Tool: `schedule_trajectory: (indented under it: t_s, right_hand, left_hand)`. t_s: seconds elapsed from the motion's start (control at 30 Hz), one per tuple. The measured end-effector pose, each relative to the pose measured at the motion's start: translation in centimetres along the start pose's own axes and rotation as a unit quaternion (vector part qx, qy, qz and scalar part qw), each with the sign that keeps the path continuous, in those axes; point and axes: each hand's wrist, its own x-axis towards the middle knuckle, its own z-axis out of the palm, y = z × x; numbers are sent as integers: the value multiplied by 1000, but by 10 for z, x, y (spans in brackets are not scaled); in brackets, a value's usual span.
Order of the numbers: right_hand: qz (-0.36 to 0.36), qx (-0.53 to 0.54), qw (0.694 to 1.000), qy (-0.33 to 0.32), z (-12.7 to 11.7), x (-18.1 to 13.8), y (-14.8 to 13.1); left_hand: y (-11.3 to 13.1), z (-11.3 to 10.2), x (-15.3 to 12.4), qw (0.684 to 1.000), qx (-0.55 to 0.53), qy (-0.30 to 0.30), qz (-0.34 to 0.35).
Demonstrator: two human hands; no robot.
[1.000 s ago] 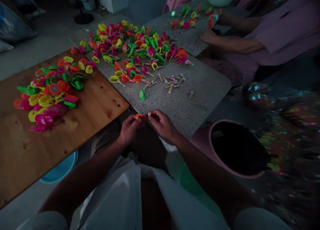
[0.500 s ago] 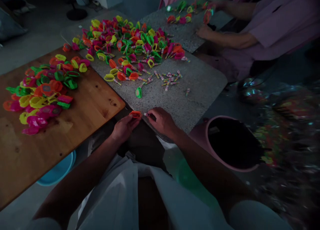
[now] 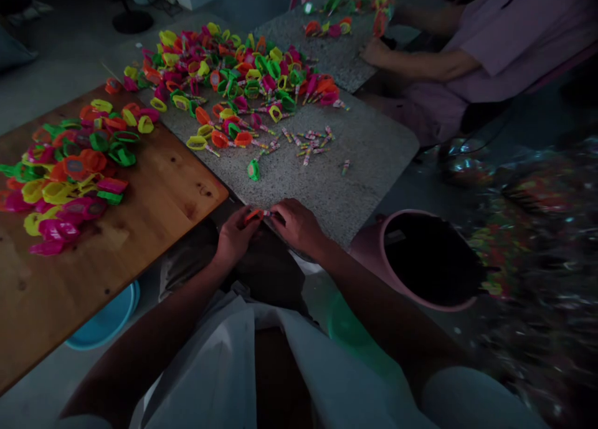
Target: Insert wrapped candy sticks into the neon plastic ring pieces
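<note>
My left hand (image 3: 233,235) pinches a small orange plastic piece (image 3: 253,215) at the near edge of the grey stone slab (image 3: 364,161). My right hand (image 3: 295,223) is closed beside it, its fingertips gripping a small wrapped stick that meets the orange piece. A single green piece (image 3: 253,169) lies on the slab just beyond my hands. Several small wrapped sticks (image 3: 311,144) are scattered further back. A big heap of bright plastic pieces (image 3: 233,74) covers the far part of the slab.
A wooden table (image 3: 140,230) on the left holds another pile of coloured pieces (image 3: 70,174). A pink bucket (image 3: 420,261) stands at my right. Another person in purple (image 3: 490,43) works at a second slab behind. A blue basin (image 3: 107,320) sits under the table.
My hands have closed together, bringing the stick in my right hand against the orange piece in my left. The view has shifted slightly.
</note>
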Motion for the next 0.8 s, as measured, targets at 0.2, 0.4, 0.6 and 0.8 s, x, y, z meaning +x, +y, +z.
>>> schedule_trajectory:
  t_s: [0.2, 0.4, 0.6, 0.8]
  right_hand:
    - [-29, -9, 999, 21, 6, 1, 3]
    - [-41, 30, 997, 57, 13, 2, 7]
    - [-64, 77, 993, 59, 12, 3, 13]
    - [-119, 77, 989, 37, 8, 8, 19]
  left_hand:
    - [7, -12, 3, 919, 308, 21, 245]
    - [5, -13, 2, 791, 532, 37, 300]
    - [10, -9, 0, 774, 578, 32, 256]
    - [27, -3, -2, 746, 632, 23, 208]
